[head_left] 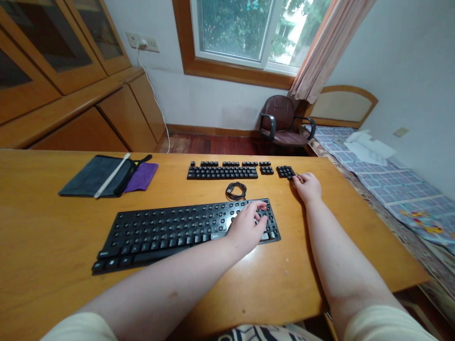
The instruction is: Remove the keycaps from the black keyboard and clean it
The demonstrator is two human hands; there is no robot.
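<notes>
Far L, a wood cabinet (pixel 103 125) stands past the surface's (pixel 170 182) far edge. On the surface, L part nr far edge: dark pouch (pixel 83 177), flat, w/ a white stick (pixel 112 176) lying slantwise across it & a purple cloth (pixel 144 177) at its R side. Nearer, approx. mid-surface: black keyboard (pixel 167 227), slightly askew, most upper rows w/o caps, bottom rows at L & centre w/ caps on. Along the far edge, a set of loose keycaps (pixel 222 174) sits in rows; between these & the keyboard, a coiled cable (pixel 236 196). L hand (pixel 247 226) is over the keyboard's R end, fingers loosely curled, thumb apart from index; can't tell if the tips touch. Past the far edge, a brown chair (pixel 282 116). R of the other caps, nr the surface's far R corner: number-pad caps (pixel 284 170) in a block. R hand (pixel 308 188) is at that block's near R corner, fingertips close together by a small dark bit; can't tell if it's pinched. Beyond the R edge, a bed (pixel 377 163) w/ checked cover & white papers (pixel 371 148).
</notes>
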